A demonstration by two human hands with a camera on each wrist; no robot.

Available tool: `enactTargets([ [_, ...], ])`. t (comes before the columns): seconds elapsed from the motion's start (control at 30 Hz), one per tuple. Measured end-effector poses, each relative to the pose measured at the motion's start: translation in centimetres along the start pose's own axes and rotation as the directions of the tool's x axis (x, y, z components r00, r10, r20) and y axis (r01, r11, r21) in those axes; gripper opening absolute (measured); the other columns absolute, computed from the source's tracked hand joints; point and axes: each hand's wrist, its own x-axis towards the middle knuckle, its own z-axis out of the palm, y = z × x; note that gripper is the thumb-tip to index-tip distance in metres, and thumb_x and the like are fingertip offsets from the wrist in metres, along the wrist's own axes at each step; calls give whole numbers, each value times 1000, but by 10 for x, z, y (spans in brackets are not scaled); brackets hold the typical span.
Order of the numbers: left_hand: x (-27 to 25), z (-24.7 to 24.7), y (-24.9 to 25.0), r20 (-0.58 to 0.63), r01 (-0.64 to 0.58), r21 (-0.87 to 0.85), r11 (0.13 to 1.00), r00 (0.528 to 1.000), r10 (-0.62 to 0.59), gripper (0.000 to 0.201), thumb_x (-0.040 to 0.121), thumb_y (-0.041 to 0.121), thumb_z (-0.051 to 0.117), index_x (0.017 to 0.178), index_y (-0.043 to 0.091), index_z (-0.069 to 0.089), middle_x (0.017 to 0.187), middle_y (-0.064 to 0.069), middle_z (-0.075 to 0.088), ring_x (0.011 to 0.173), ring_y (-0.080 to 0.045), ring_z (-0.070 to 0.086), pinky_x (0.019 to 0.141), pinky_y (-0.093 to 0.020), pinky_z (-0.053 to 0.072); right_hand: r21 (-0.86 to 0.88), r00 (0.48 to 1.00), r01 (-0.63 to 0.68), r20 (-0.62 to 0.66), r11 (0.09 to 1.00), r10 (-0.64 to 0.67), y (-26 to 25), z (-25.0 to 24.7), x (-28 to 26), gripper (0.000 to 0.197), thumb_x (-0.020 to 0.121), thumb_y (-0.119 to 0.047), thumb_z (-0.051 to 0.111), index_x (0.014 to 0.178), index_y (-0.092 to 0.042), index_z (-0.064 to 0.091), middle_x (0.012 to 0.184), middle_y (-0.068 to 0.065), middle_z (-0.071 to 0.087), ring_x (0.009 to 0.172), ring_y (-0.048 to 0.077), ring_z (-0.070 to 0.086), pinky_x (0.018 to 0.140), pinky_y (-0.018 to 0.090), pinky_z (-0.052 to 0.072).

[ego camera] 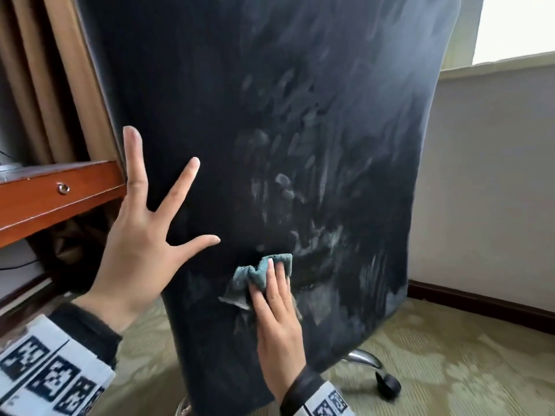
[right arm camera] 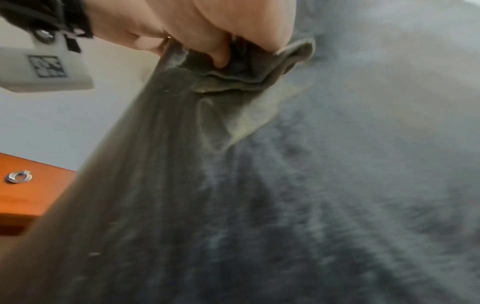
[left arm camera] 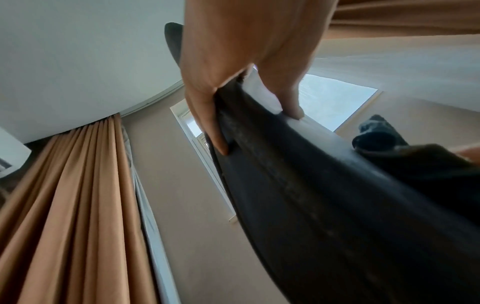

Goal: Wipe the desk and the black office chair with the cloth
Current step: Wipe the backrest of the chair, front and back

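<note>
The black office chair fills the head view with its backrest towards me, smeared with pale wipe streaks. My left hand lies spread on the backrest's left edge, fingers straight; the left wrist view shows the left hand straddling the chair's edge. My right hand presses a bunched teal cloth against the lower backrest with flat fingers. In the right wrist view the thumb digs into the folds of the cloth. The wooden desk stands at the left, right behind the chair.
Tan curtains hang behind the desk. The chair's chrome leg and caster stick out at the lower right over patterned green carpet. A pale wall with a dark baseboard and a window close off the right.
</note>
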Motion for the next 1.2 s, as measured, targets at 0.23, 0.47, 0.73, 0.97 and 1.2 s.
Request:
enactTargets([
  [0.23, -14, 3, 17, 74, -117, 40, 992, 991, 114, 86, 68, 18, 81, 143, 17, 40, 159, -12, -1, 146, -30, 8, 115, -40, 21, 46, 914, -368, -168, 929, 370, 50, -27, 6, 42, 90, 3, 43, 130, -1, 50, 147, 13, 33, 137, 26, 32, 110, 28, 32],
  [0.47, -17, 12, 38, 138, -215, 290, 932, 974, 182, 65, 77, 40, 73, 137, 27, 51, 156, -1, 27, 103, -41, 53, 64, -42, 57, 79, 986, -134, -89, 988, 141, 11, -24, -7, 34, 100, -7, 35, 129, -2, 52, 143, 18, 42, 137, 28, 33, 109, 35, 37],
  [0.73, -20, 16, 50, 171, -218, 374, 902, 971, 164, 65, 78, 39, 67, 140, 27, 47, 157, 0, 23, 114, -46, 51, 95, -65, 40, 196, 786, -540, -229, 818, 574, 70, -32, 14, 48, 82, 11, 47, 126, -3, 56, 139, 10, 43, 128, 30, 46, 106, 11, 30],
  [0.97, -18, 24, 50, 184, -290, 333, 897, 953, 240, 58, 89, 43, 47, 143, 22, 42, 158, -8, 18, 115, -50, 49, 107, -61, 31, 218, 855, -442, -192, 870, 482, 62, -52, 71, 46, 85, 5, 43, 129, -2, 54, 144, 16, 38, 137, 27, 32, 111, 15, 21],
  [1.2, -18, 23, 47, 177, -282, 324, 903, 956, 235, 58, 89, 43, 41, 142, 22, 42, 159, -5, 18, 105, -46, 57, 111, -55, 27, 223, 727, -641, -129, 734, 674, 93, -55, 53, 50, 86, 10, 44, 132, -9, 50, 141, 16, 44, 132, 30, 41, 114, 26, 24],
])
